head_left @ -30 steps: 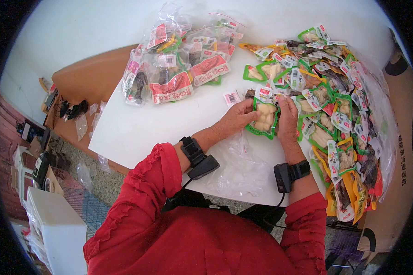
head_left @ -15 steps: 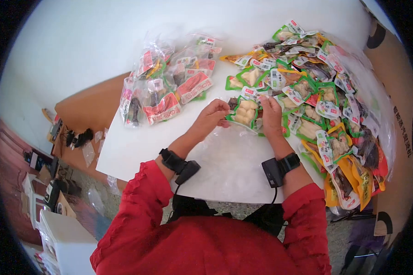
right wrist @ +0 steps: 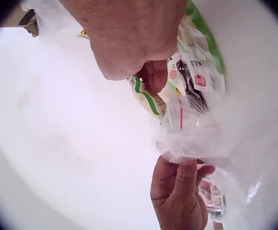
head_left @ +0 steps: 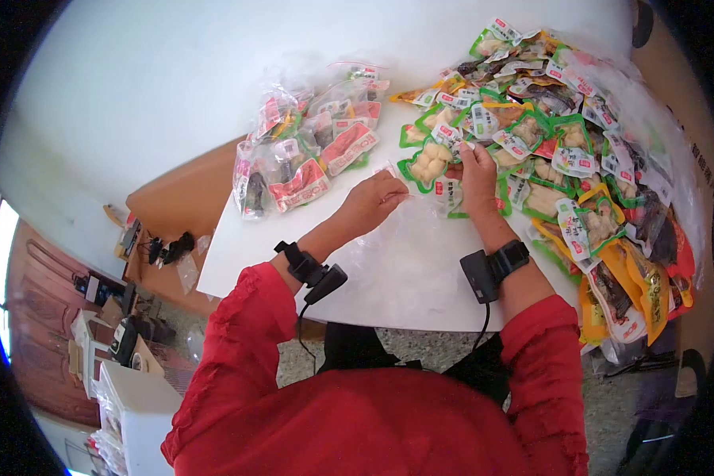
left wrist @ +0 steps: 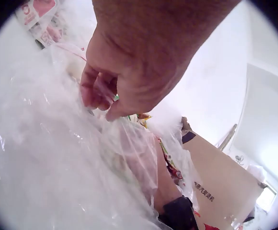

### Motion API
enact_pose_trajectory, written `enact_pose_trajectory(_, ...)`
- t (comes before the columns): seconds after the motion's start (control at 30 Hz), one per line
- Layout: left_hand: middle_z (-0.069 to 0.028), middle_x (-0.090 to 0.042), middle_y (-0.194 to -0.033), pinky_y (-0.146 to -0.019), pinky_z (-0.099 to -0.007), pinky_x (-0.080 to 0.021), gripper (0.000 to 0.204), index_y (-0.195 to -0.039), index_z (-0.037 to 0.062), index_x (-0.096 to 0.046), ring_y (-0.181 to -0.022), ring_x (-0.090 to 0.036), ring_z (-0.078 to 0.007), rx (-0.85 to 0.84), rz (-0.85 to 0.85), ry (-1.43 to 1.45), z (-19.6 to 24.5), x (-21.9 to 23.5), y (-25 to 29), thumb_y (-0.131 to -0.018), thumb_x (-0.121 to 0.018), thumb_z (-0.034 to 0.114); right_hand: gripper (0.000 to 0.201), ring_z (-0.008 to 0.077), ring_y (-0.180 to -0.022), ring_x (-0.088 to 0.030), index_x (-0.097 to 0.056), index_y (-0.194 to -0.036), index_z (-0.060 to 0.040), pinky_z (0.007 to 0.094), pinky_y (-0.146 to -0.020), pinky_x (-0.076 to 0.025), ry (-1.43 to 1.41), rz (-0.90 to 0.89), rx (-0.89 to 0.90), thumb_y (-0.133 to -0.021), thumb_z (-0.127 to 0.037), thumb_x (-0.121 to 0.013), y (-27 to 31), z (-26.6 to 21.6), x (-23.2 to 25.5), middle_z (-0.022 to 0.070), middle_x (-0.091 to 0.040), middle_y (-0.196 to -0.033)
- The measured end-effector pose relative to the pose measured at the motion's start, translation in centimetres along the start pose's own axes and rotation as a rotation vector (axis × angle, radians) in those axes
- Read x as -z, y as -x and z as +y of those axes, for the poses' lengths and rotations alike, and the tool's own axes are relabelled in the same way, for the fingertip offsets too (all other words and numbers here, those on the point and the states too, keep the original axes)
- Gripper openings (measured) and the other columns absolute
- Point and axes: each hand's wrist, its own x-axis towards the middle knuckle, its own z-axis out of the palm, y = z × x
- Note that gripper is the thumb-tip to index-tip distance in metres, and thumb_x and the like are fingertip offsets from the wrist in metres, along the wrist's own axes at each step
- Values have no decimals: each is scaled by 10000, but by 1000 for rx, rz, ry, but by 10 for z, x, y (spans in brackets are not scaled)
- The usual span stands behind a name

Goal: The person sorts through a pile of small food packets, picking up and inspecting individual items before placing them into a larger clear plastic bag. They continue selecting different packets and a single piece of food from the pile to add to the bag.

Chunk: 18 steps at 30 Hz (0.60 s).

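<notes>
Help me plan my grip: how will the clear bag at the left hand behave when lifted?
The clear bag will probably flop, its film being crumpled. It looks light, thin enough to see through. Its shiny surface may slip.

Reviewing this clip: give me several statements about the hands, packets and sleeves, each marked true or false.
1. The left hand pinches the clear bag. True.
2. The right hand lies flat and idle. False: it grips a green-edged packet.
3. The loose pile lies to the person's right. True.
4. Both sleeves are blue. False: they are red.
5. Red-labelled packets lie in clear bags beyond the left hand. True.
</notes>
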Motion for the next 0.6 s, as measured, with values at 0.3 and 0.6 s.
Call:
enact_pose_trajectory(0.3,-105,-481,-703,-555,-340,-385,187,-724,34,-460,-640,-494,-259,68,25,-253,20,-2,-8,-719,-602,156,184,154,-527,-583,-500,-848,-4,235,-440,-489,96,-182,-83,-832,-182,-454,3,-3,-2,89,-573,-726)
enact_pose_trajectory(0.6,-119,-507,-693,-575,-350,-397,206,-713,27,-474,-662,-512,-278,156,-21,-2,16,-1,-10,-702,-597,191,229,206,-557,-608,-448,-951,31,258,-430,-497,48,-257,-236,-815,-148,-409,7,-8,-4,128,-568,-779)
